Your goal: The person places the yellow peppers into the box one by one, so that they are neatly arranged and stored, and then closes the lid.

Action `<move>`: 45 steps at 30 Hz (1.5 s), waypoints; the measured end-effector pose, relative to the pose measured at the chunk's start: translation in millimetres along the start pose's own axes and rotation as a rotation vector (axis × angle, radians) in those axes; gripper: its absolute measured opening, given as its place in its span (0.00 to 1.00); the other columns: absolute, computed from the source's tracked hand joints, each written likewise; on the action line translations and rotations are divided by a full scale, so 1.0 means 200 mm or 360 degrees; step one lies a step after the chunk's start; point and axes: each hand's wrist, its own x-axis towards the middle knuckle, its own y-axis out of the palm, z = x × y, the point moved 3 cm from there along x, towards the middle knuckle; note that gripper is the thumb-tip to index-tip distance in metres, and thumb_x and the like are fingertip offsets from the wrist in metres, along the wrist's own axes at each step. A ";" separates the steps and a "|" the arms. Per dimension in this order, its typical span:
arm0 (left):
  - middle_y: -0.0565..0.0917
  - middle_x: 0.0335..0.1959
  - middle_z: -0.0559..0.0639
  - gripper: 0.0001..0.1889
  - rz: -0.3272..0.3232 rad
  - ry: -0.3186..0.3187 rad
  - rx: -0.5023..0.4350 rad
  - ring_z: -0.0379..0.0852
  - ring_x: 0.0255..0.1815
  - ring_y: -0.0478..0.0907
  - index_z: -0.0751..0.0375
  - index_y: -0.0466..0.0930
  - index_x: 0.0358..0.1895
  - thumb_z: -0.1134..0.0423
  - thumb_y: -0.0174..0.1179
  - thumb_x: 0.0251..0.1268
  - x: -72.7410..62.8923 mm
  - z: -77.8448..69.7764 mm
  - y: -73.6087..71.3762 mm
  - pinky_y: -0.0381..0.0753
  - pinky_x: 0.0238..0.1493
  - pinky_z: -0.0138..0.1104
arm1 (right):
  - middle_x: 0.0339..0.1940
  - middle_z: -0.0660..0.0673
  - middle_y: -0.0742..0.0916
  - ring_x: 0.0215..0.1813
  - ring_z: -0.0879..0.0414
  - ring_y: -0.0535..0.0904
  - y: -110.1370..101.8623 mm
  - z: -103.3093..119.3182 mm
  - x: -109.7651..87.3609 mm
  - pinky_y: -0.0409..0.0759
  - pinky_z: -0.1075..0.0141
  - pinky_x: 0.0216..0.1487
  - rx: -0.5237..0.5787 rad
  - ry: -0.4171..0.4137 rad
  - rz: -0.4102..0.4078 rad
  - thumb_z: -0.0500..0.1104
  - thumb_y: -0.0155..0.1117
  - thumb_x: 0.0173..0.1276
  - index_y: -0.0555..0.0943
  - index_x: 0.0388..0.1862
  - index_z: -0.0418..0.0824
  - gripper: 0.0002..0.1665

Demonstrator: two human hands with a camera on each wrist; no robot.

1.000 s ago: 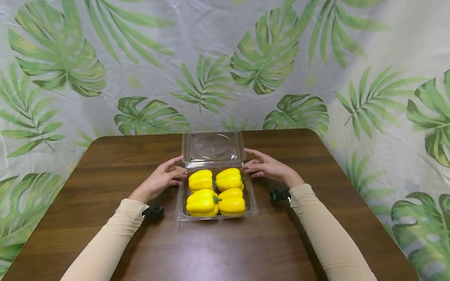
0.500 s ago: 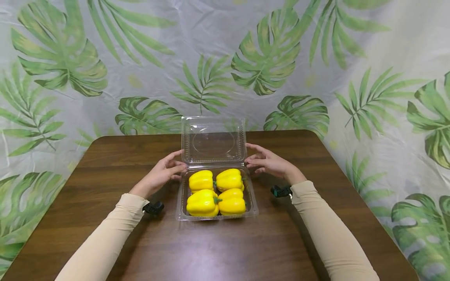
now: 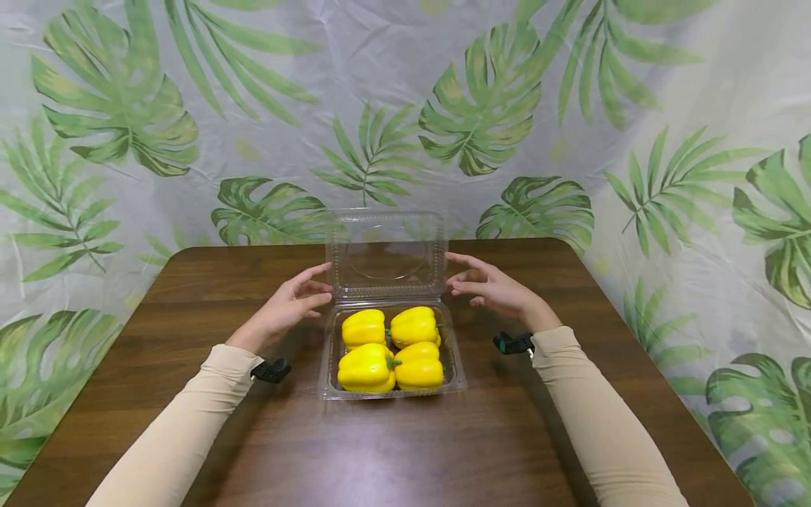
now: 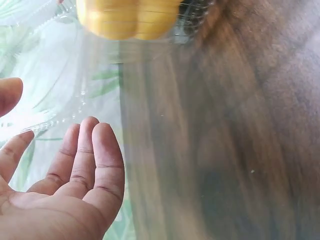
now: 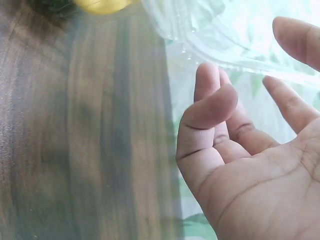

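In the head view a clear plastic clamshell box (image 3: pixel 326 384) sits on the table, its transparent lid (image 3: pixel 388 255) raised at the back. Several yellow bell peppers (image 3: pixel 366 367) with green stems fill its base in two rows. My left hand (image 3: pixel 281 310) is at the lid's left side, index fingertip right at the edge, fingers relaxed. Opposite it, my right hand (image 3: pixel 497 290) has its index fingertip close to the lid's right edge, the other fingers loosely bent. Both wrist views show palms with nothing in them, the lid's ridged edge (image 5: pixel 235 65) near the fingertips.
The brown wooden table (image 3: pixel 405 451) extends around the box on all sides. Behind it hangs a pale cloth (image 3: pixel 393 84) printed with green leaves. A dark wrist camera (image 3: pixel 271 370) is strapped at the left cuff, another camera (image 3: pixel 512 343) at the right.
The lid has swung up from leaning back to nearly upright. Both hands have risen slightly with it and drawn a little apart from its sides. The peppers stay in place.
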 end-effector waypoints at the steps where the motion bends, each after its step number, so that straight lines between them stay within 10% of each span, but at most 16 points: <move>1: 0.76 0.72 0.73 0.36 0.0001 0.0003 0.0012 0.69 0.71 0.76 0.53 0.55 0.88 0.64 0.58 0.83 -0.01 -0.01 0.00 0.84 0.63 0.53 | 0.72 0.25 0.75 0.61 0.53 0.84 0.00 0.01 0.00 0.75 0.54 0.52 -0.0006 -0.0006 -0.0003 0.42 0.60 0.84 0.57 0.89 0.55 0.41; 19: 0.78 0.73 0.68 0.29 0.0062 0.0113 0.0340 0.65 0.68 0.81 0.57 0.63 0.84 0.56 0.54 0.87 -0.18 -0.23 -0.05 0.87 0.58 0.52 | 0.70 0.37 0.83 0.58 0.47 0.81 -0.02 0.15 -0.18 0.79 0.62 0.44 -0.0464 -0.0214 -0.0018 0.44 0.62 0.84 0.70 0.84 0.47 0.33; 28: 0.79 0.72 0.69 0.30 0.0078 0.0041 0.0449 0.69 0.70 0.78 0.68 0.71 0.78 0.48 0.37 0.92 -0.31 -0.33 -0.02 0.85 0.53 0.44 | 0.73 0.37 0.83 0.67 0.43 0.82 0.03 0.22 -0.33 0.83 0.58 0.64 -0.0677 -0.0297 0.0042 0.42 0.65 0.81 0.76 0.78 0.39 0.29; 45: 0.84 0.60 0.51 0.26 -0.0024 0.0211 0.0745 0.49 0.58 0.84 0.62 0.80 0.73 0.52 0.63 0.80 -0.55 -0.29 0.10 0.83 0.52 0.39 | 0.72 0.45 0.80 0.65 0.45 0.79 0.20 0.20 -0.51 0.80 0.65 0.42 -0.0713 -0.0139 0.0201 0.51 0.73 0.75 0.79 0.76 0.41 0.34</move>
